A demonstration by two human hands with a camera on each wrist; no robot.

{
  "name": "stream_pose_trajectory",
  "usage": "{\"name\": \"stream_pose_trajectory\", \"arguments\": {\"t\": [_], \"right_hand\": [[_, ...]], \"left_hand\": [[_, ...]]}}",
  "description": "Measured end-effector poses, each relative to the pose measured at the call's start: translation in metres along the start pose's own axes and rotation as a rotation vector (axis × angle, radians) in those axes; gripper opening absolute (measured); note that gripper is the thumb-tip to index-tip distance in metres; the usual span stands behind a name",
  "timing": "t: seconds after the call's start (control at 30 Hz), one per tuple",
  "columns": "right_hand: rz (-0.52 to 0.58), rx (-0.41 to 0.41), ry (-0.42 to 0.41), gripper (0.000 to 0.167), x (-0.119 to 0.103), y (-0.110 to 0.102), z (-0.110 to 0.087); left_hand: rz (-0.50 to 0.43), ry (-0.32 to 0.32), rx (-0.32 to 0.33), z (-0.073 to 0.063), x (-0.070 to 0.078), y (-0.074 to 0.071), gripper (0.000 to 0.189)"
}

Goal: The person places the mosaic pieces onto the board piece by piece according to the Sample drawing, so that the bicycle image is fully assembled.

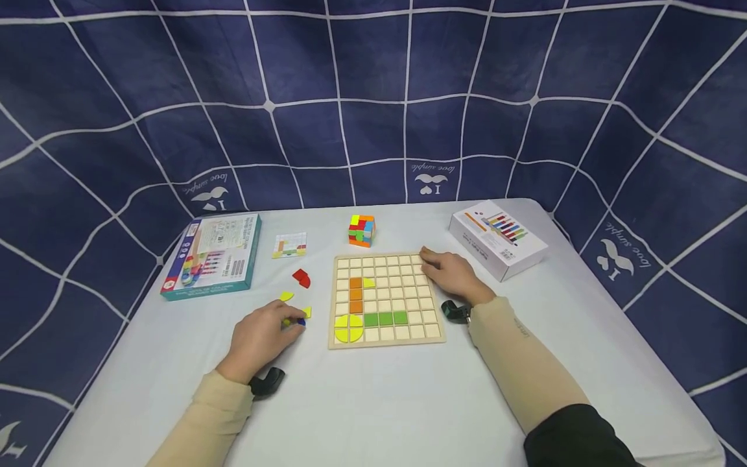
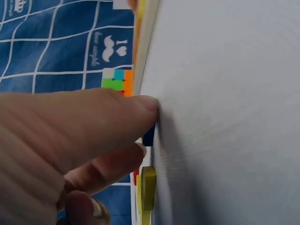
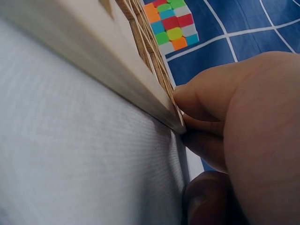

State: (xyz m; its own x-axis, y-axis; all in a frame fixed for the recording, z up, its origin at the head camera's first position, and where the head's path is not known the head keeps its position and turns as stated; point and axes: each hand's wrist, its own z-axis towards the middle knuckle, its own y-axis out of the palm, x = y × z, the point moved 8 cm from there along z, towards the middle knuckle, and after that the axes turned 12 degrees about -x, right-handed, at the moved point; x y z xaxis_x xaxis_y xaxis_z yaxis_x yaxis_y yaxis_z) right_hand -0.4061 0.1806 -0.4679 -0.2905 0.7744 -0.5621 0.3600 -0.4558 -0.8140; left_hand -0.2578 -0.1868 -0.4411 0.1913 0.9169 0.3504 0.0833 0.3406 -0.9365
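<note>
At the left of the wooden grid board [image 1: 385, 346], my left hand [image 1: 259, 337] pinches a small blue piece [image 2: 149, 137] between thumb and finger, close to the white cloth. Loose yellow pieces [image 1: 286, 296] lie around those fingertips, and red pieces [image 1: 301, 278] lie farther back. My right hand [image 1: 452, 275] grips the board's far right corner, its thumb [image 3: 190, 101] on the edge. On the board stand a column of orange tiles [image 1: 356, 294], a row of green tiles [image 1: 386, 318], a circle of yellow quarter pieces [image 1: 342, 335] and one yellow quarter [image 1: 369, 283] beside the top orange tile.
Behind the board stands a coloured puzzle cube [image 1: 361, 231]. A pattern card [image 1: 289, 245] lies to its left, and a teal-edged box [image 1: 213, 253] lies farther left. A white box [image 1: 498, 239] sits beyond my right hand. Blue gridded cloth [image 1: 373, 130] hangs behind the table.
</note>
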Motion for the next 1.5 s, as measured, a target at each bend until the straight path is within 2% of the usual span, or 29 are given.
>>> {"name": "stream_pose_trajectory", "arguments": {"t": [0.23,0.4,0.63,0.83,1.17,1.3,1.4,1.5], "right_hand": [[0.006,-0.004,0.016,0.051,0.002,0.0,-0.001],[0.01,0.007,0.003,0.051,0.0,0.0,0.0],[-0.002,0.013,-0.007,0.051,-0.002,0.0,0.0],[-0.001,0.013,-0.006,0.051,0.0,0.0,0.002],[0.005,0.015,0.005,0.051,0.0,0.0,0.001],[0.005,0.015,0.008,0.051,-0.001,0.001,0.0],[0.004,0.015,0.003,0.051,-0.001,0.0,0.0],[0.007,0.016,0.004,0.051,-0.001,0.0,0.0]], "left_hand": [[0.022,0.005,-0.01,0.002,0.004,0.005,0.023],[0.032,0.027,0.01,0.001,0.006,0.006,0.022],[0.002,0.063,0.016,0.0,0.011,0.011,0.017],[0.005,0.05,0.02,0.0,0.011,0.009,0.027],[-0.018,0.047,-0.002,0.002,0.013,0.012,0.026],[-0.057,0.129,0.036,0.0,0.028,0.012,0.026],[-0.103,0.234,0.062,-0.001,0.05,0.011,0.025],[-0.117,0.332,0.04,0.0,0.078,0.015,0.025]]}}
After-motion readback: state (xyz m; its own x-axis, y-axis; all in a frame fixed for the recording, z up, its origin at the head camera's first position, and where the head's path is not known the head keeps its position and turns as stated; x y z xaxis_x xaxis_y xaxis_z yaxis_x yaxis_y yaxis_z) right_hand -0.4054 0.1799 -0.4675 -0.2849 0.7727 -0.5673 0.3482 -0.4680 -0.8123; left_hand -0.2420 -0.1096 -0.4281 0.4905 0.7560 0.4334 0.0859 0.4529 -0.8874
